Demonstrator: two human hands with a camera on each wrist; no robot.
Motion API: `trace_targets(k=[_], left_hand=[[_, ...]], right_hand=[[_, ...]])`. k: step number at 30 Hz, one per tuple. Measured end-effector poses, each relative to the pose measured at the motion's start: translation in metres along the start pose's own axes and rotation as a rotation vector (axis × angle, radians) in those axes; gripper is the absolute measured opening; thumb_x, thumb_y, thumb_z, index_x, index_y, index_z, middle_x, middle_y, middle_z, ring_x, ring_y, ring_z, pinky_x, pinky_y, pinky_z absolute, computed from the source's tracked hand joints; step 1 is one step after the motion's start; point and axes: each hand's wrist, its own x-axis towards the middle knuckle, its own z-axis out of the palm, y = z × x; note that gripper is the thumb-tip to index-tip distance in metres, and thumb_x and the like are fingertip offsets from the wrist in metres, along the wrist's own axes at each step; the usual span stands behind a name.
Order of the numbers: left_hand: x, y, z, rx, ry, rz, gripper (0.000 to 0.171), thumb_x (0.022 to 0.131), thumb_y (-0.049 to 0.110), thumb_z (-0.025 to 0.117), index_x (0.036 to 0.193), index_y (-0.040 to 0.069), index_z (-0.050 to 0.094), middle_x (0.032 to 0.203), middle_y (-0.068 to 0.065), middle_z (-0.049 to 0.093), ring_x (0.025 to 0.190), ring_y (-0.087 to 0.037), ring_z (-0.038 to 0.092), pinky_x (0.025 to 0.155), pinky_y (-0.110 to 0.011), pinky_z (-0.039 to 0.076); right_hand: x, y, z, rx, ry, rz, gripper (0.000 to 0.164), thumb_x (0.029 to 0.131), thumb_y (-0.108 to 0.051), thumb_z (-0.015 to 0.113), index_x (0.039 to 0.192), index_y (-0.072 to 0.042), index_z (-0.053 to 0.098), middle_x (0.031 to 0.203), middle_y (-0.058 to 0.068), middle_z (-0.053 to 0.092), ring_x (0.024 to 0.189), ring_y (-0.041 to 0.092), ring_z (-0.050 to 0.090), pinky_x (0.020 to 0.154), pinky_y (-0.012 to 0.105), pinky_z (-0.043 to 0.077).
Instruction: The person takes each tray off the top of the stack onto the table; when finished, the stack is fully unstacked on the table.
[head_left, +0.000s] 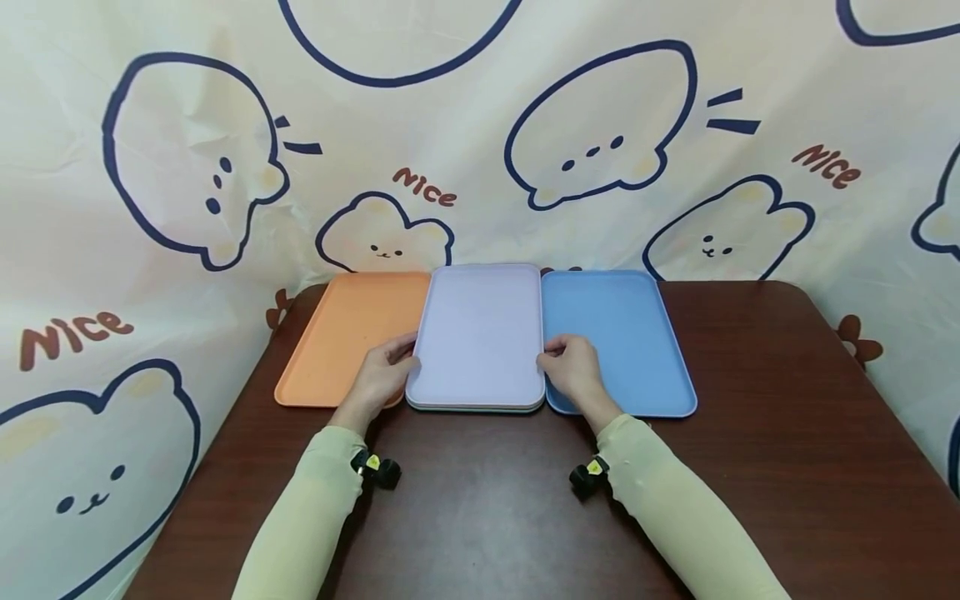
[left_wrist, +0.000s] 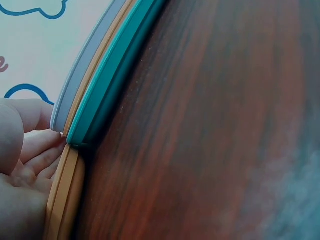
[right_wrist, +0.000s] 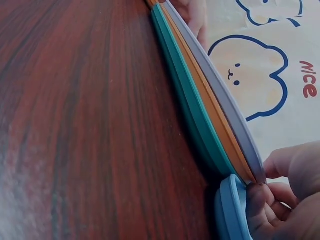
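A lavender tray (head_left: pixel 480 333) lies on top of a stack at the middle of the table's far side. Below it in the stack come an orange tray (right_wrist: pixel 214 114) and a green tray (left_wrist: pixel 111 75). My left hand (head_left: pixel 378 377) holds the lavender tray's left edge, above a separate orange tray (head_left: pixel 352 325). Opposite, my right hand (head_left: pixel 577 367) pinches the right edge, over a blue tray (head_left: pixel 622 350). In the right wrist view, fingertips (right_wrist: pixel 272 167) meet the lavender rim near the corner.
The trays stand side by side on a dark brown wooden table (head_left: pixel 480 500). A white cloth (head_left: pixel 480 150) with bear drawings hangs behind and along the sides. Both wrists carry small black cameras (head_left: pixel 386 473) over pale green sleeves.
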Motion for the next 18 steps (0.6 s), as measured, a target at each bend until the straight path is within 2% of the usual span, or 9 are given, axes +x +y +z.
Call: trace_targets(k=[5, 9, 14, 18], left_hand=[[0.0013, -0.0004, 0.0007, -0.001, 0.007, 0.035, 0.052, 0.111, 0.012, 0.053, 0.162, 0.003, 0.047, 0.169, -0.019, 0.046, 0.161, -0.033, 0.038, 0.131, -0.049, 0.036], [0.0017, -0.0022, -0.0008, -0.019, -0.007, 0.072, 0.05, 0.113, 0.006, 0.051, 0.162, 0.0, 0.045, 0.168, -0.022, 0.046, 0.16, -0.036, 0.039, 0.131, -0.049, 0.036], [0.0005, -0.0034, -0.0018, -0.037, -0.044, 0.072, 0.056, 0.109, 0.0, 0.055, 0.164, 0.0, 0.042, 0.17, -0.021, 0.043, 0.161, -0.037, 0.039, 0.13, -0.049, 0.037], [0.0, -0.0044, -0.0014, -0.038, -0.046, 0.072, 0.058, 0.107, 0.0, 0.057, 0.164, -0.001, 0.042, 0.17, -0.022, 0.042, 0.161, -0.037, 0.038, 0.13, -0.048, 0.037]], right_hand=[[0.0007, -0.0022, -0.002, 0.023, 0.041, 0.012, 0.02, 0.09, -0.01, 0.07, 0.103, 0.002, 0.081, 0.097, 0.018, 0.079, 0.089, 0.03, 0.073, 0.072, 0.031, 0.057], [-0.0002, -0.0059, -0.0047, 0.09, 0.088, 0.021, 0.024, 0.09, -0.009, 0.07, 0.107, 0.003, 0.081, 0.099, 0.021, 0.08, 0.09, 0.033, 0.076, 0.07, 0.027, 0.057], [-0.0037, -0.0041, -0.0059, 0.214, 0.125, 0.063, 0.028, 0.092, -0.007, 0.065, 0.112, 0.007, 0.079, 0.101, 0.024, 0.079, 0.092, 0.033, 0.075, 0.067, 0.018, 0.052], [-0.0059, 0.0026, -0.0073, 0.284, 0.173, 0.079, 0.028, 0.095, -0.006, 0.065, 0.114, 0.01, 0.078, 0.102, 0.026, 0.078, 0.088, 0.028, 0.073, 0.065, 0.015, 0.052]])
